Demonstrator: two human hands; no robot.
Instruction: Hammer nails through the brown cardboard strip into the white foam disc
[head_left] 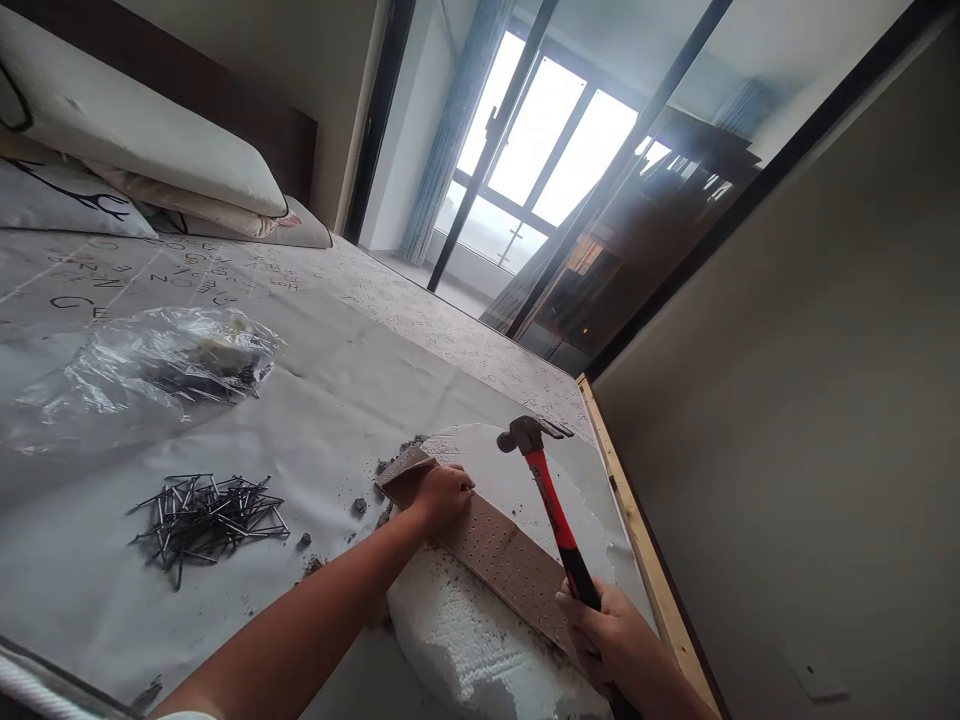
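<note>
While a red-handled hammer (pixel 551 495) is gripped in the clenched right hand (pixel 611 640) with its head raised, a studded brown strip (pixel 487 550) lying on a white foam slab (pixel 465 630) is pressed down by the left hand (pixel 442 495), a heap of nails (pixel 206 515) being left nearby on the sheet.

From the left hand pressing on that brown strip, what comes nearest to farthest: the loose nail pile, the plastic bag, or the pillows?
Measured from the left hand in the head view:
1. Loose nail pile, just to its left on the sheet.
2. Plastic bag, farther left and up the bed.
3. Pillows, at the headboard, far upper left.
</note>
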